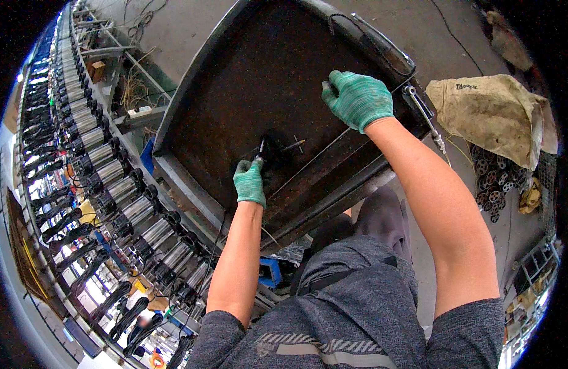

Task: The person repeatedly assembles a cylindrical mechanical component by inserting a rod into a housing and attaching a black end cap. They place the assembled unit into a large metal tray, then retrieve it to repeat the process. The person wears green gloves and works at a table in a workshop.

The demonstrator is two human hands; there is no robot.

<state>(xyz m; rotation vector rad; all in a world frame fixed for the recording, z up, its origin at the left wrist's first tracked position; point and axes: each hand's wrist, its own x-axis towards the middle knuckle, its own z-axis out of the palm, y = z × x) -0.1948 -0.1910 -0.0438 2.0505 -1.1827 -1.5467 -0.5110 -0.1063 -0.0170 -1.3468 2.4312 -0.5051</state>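
Observation:
My left hand (pixel 251 182), in a green knitted glove, is closed on a slim dark piece with a shiny metal part (pixel 261 147). It is low over a dark metal tray-like worktop (pixel 235 86) with raised edges. Just right of the piece is a black tangled clump (pixel 273 149), and a thin rod with a brass-coloured tip (pixel 294 146) sticks out from it. My right hand (pixel 360 100), in a matching glove, is raised over the worktop's right part. Its fingers are curled in, and whatever they may hold is hidden.
Along the left runs a curved line of silvery cylinders (pixel 136 209) with black cables. A metal tool (pixel 422 117) and a dark hose (pixel 370 46) hang at the worktop's right edge. Farther right, a beige sack (pixel 487 117) lies by a pile of small metal wheels (pixel 493 184).

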